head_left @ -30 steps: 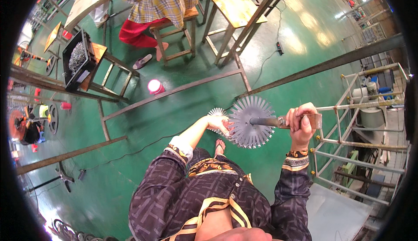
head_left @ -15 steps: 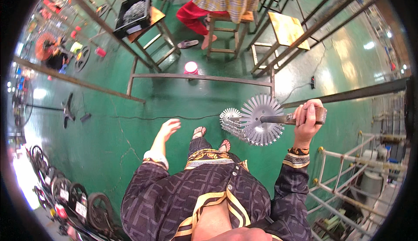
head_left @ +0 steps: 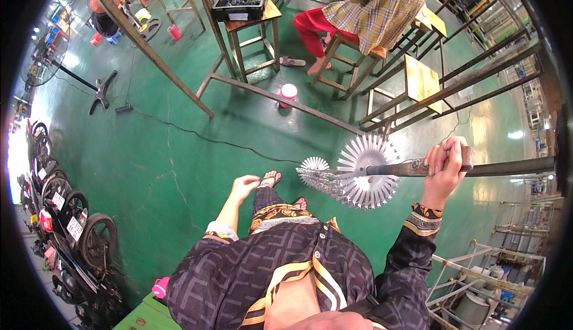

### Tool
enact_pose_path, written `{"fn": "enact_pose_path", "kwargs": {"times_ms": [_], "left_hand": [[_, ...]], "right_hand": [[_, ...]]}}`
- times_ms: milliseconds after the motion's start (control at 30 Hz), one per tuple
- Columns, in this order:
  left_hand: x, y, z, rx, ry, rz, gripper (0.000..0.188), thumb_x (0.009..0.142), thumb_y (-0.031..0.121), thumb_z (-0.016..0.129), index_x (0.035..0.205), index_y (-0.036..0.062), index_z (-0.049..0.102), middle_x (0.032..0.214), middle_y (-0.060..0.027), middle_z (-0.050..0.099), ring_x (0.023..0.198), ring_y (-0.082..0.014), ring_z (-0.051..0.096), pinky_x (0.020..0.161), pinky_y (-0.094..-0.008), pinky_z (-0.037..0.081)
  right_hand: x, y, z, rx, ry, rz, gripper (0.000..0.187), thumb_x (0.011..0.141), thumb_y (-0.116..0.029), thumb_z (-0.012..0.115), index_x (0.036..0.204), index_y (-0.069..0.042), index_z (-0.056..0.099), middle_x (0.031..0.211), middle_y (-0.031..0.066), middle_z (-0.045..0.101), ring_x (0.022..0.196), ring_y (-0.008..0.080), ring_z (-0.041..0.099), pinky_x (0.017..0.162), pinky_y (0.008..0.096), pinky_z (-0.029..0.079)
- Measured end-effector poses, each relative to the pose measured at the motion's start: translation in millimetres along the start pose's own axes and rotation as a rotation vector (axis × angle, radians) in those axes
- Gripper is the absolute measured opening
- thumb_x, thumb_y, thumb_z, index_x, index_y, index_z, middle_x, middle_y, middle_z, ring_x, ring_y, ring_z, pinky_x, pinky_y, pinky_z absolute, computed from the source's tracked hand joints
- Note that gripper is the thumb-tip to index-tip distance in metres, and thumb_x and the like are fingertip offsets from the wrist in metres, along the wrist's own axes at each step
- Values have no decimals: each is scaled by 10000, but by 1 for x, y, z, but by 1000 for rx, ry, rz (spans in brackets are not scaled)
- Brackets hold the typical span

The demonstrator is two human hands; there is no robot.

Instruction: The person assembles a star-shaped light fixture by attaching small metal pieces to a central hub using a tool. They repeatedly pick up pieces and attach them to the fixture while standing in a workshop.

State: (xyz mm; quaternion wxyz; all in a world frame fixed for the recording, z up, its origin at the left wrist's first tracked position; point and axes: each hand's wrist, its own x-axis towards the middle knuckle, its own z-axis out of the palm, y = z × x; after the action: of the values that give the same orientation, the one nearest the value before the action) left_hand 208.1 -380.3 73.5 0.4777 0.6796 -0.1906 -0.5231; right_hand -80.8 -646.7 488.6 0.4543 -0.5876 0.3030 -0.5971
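Observation:
My right hand [head_left: 444,162] is wrapped round the brown, flat-sided end of a metal rod [head_left: 391,169]. At the rod's other end is a large silver slotted disc [head_left: 365,172] with narrow blades all round its rim. A smaller slotted disc [head_left: 314,163] shows beyond it, and rows of small shiny metal pieces [head_left: 325,184] span between the two. The whole piece hangs above the green floor. My left hand [head_left: 243,188] is near my thigh, empty as far as it shows, with its fingers loosely stretched and apart from the rod.
A metal frame rail [head_left: 286,104] crosses ahead, and a dark bar [head_left: 519,166] passes behind my right hand. A seated person in a plaid shirt [head_left: 385,8] is beyond. A black crate of metal pieces [head_left: 239,11], a pink-and-white tub [head_left: 287,94], parked motorbikes [head_left: 98,243] and a floor cable stand about.
The view has swung left, so motorbikes and a green surface show more. My left hand has come inward, its fingers drawn closer together. My right hand keeps hold of the rod.

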Motion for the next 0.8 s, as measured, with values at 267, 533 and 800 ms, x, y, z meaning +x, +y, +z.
{"fn": "enact_pose_path", "kwargs": {"times_ms": [267,533,800], "left_hand": [[71,78,43,154,-156,225,180,749,36,666,927,18,688,834,-72,689,786,-130,632,735,-270,507],[104,-12,38,433,-67,-48,170,676,111,724,845,124,737,846,-74,706,755,-175,672,708,-305,523],[144,-117,49,904,-183,59,218,687,240,687,901,225,726,1261,-153,544,1257,-295,421,1110,-386,229]], "right_hand": [[10,-24,27,15,-16,18,228,954,-233,412,798,-73,461,458,-40,294,339,61,238,373,233,279],[41,-93,45,-20,-200,-37,303,946,-353,428,824,-77,464,452,-44,309,339,40,237,368,200,238],[85,-158,41,-137,-163,46,294,942,-228,417,1096,19,462,680,57,497,513,87,438,515,195,372]]}}
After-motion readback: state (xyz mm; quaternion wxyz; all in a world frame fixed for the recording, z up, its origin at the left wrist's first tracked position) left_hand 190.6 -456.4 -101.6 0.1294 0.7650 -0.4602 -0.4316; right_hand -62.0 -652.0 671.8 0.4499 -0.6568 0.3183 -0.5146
